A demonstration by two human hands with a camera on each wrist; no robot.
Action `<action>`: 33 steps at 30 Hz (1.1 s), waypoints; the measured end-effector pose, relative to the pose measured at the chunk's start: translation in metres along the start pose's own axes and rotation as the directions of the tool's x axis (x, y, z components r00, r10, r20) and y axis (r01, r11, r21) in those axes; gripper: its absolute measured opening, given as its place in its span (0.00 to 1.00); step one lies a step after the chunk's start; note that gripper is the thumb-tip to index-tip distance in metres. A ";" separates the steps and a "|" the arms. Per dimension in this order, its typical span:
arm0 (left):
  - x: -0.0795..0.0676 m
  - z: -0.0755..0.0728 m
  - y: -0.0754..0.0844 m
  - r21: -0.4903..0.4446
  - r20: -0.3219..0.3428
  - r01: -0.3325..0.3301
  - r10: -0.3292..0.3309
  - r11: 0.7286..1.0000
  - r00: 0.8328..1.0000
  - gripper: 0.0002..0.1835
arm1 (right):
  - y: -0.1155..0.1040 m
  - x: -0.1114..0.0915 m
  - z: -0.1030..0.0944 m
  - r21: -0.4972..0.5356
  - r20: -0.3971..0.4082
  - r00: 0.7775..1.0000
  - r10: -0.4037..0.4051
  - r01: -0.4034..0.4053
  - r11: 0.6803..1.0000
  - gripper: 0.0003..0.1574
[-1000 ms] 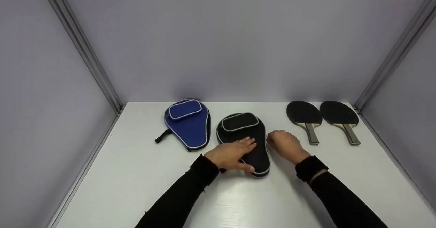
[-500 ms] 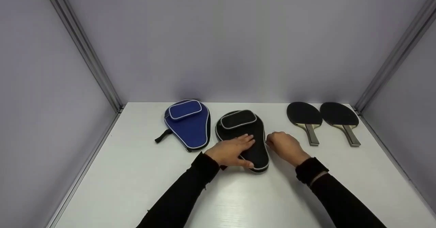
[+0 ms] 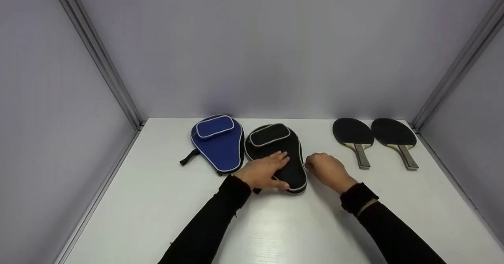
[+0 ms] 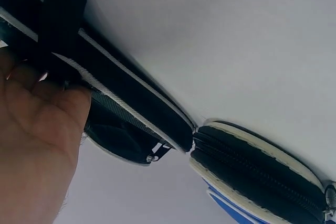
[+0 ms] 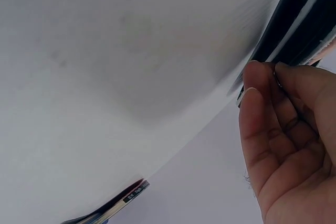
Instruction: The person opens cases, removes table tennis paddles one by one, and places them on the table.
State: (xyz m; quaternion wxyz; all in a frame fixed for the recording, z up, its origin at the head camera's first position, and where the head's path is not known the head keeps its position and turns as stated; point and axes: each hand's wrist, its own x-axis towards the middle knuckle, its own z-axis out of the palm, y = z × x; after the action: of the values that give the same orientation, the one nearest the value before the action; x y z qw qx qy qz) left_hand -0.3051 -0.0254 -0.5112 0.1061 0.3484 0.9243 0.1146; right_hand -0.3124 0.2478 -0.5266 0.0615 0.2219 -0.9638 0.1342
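A black table tennis bat case point(image 3: 293, 173) with pale piping and a front pocket lies on the white table. My left hand point(image 3: 264, 171) rests flat across it, fingers spread; in the left wrist view its fingertips press the case point(image 4: 136, 90) near a dark strap. At the right side of the case my right hand point(image 3: 328, 171) has its thumb and fingertips together. They pinch a small zipper pull, mostly hidden by the fingers in the right wrist view, where the hand point(image 5: 289, 135) sits against the case edge point(image 5: 299, 30). A blue case point(image 3: 222, 147) lies close by on the left.
Two black table tennis bats point(image 3: 353, 132) point(image 3: 393, 132) lie side by side at the back right, handles toward me. A black strap point(image 3: 189, 157) sticks out from the blue case. Grey walls enclose the table point(image 3: 157, 216) at the back and both sides.
The black case has slid left and away from me, nearer the blue case. My left hand has moved with it, and the right hand has shifted slightly left, still pinching at its side.
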 end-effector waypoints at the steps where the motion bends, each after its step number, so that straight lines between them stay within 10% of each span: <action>1: 0.000 0.000 -0.001 -0.002 0.000 0.003 -0.004 1.000 1.000 0.52 | -0.001 0.000 0.000 0.001 0.001 1.000 -0.001 0.001 1.000 0.07; 33: -0.023 -0.007 -0.030 -0.009 -0.089 0.078 -0.079 0.997 0.993 0.46 | -0.034 -0.013 0.004 0.016 -0.018 0.991 -0.136 0.136 0.991 0.06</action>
State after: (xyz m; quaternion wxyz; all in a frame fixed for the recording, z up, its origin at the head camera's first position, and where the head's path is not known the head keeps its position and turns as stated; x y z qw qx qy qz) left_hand -0.3087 -0.0631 -0.5108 0.0701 0.3059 0.9408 0.1284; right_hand -0.2855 0.2223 -0.5253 0.0767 0.2865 -0.9447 0.1400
